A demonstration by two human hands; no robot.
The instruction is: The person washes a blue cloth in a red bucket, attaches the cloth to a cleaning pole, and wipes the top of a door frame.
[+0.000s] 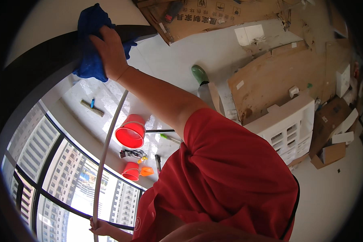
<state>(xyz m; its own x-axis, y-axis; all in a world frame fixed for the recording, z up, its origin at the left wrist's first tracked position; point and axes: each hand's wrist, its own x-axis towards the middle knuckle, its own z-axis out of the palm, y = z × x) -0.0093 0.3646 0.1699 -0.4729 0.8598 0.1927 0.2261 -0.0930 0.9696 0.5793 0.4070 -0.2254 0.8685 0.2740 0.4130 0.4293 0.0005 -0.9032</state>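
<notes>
My right hand (110, 56) presses a blue cloth (92, 45) against a long dark beam or frame edge (48, 50) at the upper left; the cloth hangs over both sides of it. At the lower left, my left hand (99, 227) is closed around a pale pole (104, 151), which looks bent and rises towards the beam. Below the beam, beside the pole, a large red bucket (130, 131) and a smaller red bucket (130, 171) are on the floor. An orange dustpan or scoop (147, 171) lies by the smaller one.
A black cable (136, 153), a yellow bottle (142, 160) and a brown roll or stick (92, 108) lie near the windows (69, 172). Flattened cardboard (269, 81), white foam packaging (287, 130) and opened boxes (332, 154) cover floor at the right. A green shoe (199, 74) shows below my arm.
</notes>
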